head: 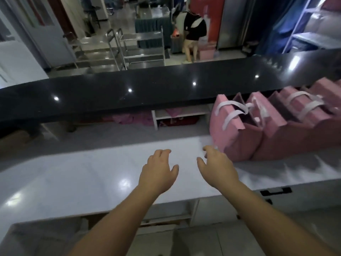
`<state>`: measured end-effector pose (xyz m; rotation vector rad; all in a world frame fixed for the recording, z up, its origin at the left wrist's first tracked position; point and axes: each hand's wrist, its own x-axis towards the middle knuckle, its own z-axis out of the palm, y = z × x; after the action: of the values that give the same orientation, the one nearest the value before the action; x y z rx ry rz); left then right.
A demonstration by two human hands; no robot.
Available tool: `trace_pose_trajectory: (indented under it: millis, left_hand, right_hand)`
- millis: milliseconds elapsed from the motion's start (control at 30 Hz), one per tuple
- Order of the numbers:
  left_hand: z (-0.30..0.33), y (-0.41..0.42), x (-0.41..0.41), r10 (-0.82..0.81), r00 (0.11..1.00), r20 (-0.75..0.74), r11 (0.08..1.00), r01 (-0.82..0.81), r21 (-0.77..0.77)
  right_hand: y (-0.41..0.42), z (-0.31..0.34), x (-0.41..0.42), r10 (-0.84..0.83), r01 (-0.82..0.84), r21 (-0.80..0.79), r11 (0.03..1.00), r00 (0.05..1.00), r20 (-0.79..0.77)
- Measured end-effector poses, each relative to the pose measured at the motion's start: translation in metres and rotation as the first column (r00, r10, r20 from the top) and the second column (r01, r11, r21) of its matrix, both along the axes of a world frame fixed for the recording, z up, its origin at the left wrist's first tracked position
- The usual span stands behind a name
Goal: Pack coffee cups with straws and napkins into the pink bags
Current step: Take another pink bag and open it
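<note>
Our left hand (158, 173) and right hand (217, 167) over the white counter (73, 174), fingers loosely spread, holding nothing, row of pink bags (258, 126) at right, nearest bag just beside our right fingertips

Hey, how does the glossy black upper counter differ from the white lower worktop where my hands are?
The glossy black upper counter is dark and sits higher and farther from the person; the white lower worktop is pale and nearer. The row of pink paper bags stands on the white worktop, at its right, partly under the black counter's edge. The left hand and right hand hover over the white one. Both surfaces reflect ceiling lights.
</note>
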<state>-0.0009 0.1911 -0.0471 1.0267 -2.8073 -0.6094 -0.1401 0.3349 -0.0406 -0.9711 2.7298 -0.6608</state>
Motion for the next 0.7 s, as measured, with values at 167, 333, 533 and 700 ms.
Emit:
trace_pose_trajectory:
  millis: [167, 333, 533, 700]
  left_hand:
    - [-0.001, 0.006, -0.085, -0.142, 0.990, -0.021, 0.987, 0.143, 0.071]
    - [0.005, 0.009, -0.167, -0.230, 0.970, -0.073, 0.963, 0.238, 0.128]
    - [0.015, 0.015, -0.240, -0.229, 0.964, -0.137, 0.946, 0.254, 0.200]
    - [0.019, 0.029, -0.290, -0.167, 0.978, -0.125, 0.956, 0.191, 0.222]
  right_hand:
    - [0.022, 0.011, -0.069, -0.190, 0.186, -0.080, 0.979, 0.981, -0.034]
    - [0.027, 0.034, -0.137, -0.349, 0.333, -0.136, 0.933, 0.931, -0.109]
    - [0.013, 0.044, -0.188, -0.379, 0.372, -0.081, 0.925, 0.921, -0.092]
    - [0.005, 0.039, -0.219, -0.336, 0.336, -0.012, 0.942, 0.938, -0.089]
